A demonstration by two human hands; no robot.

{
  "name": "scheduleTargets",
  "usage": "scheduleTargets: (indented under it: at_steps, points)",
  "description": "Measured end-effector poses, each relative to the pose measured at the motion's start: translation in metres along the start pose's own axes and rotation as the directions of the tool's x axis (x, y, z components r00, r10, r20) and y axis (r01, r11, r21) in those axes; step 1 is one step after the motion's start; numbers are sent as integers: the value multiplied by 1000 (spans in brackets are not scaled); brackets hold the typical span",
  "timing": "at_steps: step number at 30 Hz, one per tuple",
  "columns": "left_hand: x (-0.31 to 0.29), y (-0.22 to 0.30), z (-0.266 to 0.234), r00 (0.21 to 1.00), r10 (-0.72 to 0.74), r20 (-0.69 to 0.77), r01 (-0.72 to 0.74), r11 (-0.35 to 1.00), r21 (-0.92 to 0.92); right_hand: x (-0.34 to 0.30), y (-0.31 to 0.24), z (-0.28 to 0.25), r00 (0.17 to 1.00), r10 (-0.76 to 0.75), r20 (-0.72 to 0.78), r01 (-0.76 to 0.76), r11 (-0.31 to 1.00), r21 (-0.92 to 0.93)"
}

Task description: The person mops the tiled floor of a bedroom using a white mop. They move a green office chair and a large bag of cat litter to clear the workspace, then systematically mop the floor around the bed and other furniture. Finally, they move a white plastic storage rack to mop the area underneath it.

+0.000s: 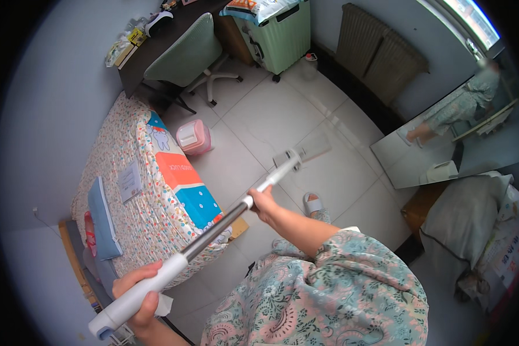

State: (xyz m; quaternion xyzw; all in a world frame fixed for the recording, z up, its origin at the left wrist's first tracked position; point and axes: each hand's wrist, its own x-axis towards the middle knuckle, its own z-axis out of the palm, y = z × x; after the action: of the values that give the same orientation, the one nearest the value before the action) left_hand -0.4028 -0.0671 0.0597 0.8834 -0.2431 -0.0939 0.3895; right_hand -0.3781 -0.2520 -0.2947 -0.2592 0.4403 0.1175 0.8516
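A long-handled floor mop, white with a silver metal tube, runs slantwise from lower left to the middle of the floor. Around its thick white upper grip is wrapped my left hand, thumb and fingers closed. Farther down, my right hand is closed round the white section below the metal tube. The flat, wide mop head lies on the pale tiles, smeared by motion, so its details are unclear. One white slipper on my foot shows just right of the pole.
Left stands a bed with patterned bedding, beside a pink bin. Farther back are a green chair, a dark desk and a light green suitcase. A bottle, radiator, leaning mirror and covered bundle line the right.
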Motion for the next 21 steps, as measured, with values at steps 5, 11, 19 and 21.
scheduleTargets:
  at_steps: [5, 11, 19, 21]
  points:
    - [-42, -19, -24, 997, -41, -66, 36, 997, -64, -43, 28, -1, 977, 203, -70, -208, 976, -66]
    - [-131, -39, -49, 751, -196, -631, 54, 970, -237, -88, 59, 47, 956, 153, 249, -160, 987, 9]
    - [-143, -22, -27, 714, -67, -697, 65, 997, -29, -41, 128, 118, 927, 220, 303, -145, 957, -251]
    - [-109, -34, -22, 836, 3, -549, 29, 998, 49, -3, 127, 121, 942, 202, 270, -138, 961, -238]
